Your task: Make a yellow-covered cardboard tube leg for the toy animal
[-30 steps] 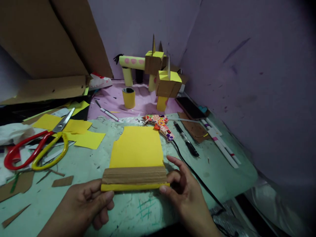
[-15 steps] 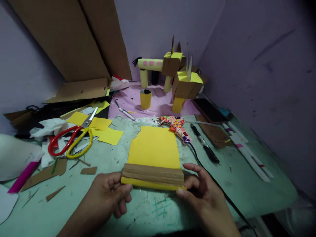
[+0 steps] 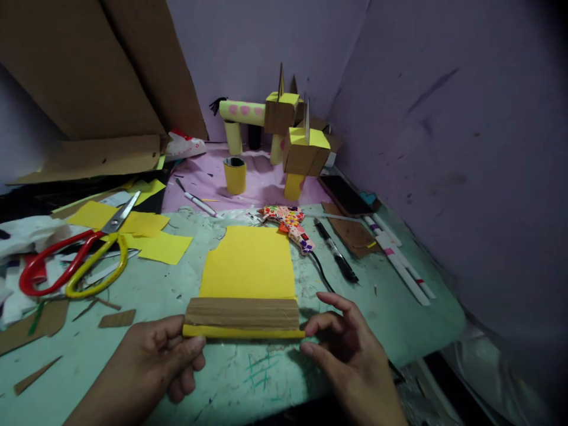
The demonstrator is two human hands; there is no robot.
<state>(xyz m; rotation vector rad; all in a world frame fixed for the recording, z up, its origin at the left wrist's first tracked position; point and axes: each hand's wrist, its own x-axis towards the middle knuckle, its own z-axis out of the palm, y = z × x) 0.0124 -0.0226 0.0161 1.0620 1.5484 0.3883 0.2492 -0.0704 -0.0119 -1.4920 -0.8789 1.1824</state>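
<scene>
A strip of corrugated cardboard (image 3: 242, 313) lies across the near end of a yellow paper sheet (image 3: 248, 263), with a narrow yellow fold (image 3: 244, 332) along its front edge. At the left end, my left hand (image 3: 164, 358) is closed, its thumb and fingers pinching the strip and fold. My right hand (image 3: 346, 349) is at the other end. Its index fingertip is at the tip of the fold, the thumb a little below and apart, the other fingers raised and spread. Beyond the sheet's far right corner lies a flower-patterned glue gun (image 3: 288, 223).
Scissors (image 3: 113, 228) rest on yellow paper scraps (image 3: 166, 248) at left. A pen (image 3: 335, 251), phone (image 3: 346, 195) and white sticks (image 3: 403, 269) lie at right. Behind stand a yellow tube (image 3: 235, 177) and cardboard box-headed figures (image 3: 306, 154). The glue gun's cord (image 3: 322, 272) runs behind my right hand.
The view has swung right, so everything sits further left. The front fold has turned up more against the cardboard strip. My right thumb has come off the strip's edge.
</scene>
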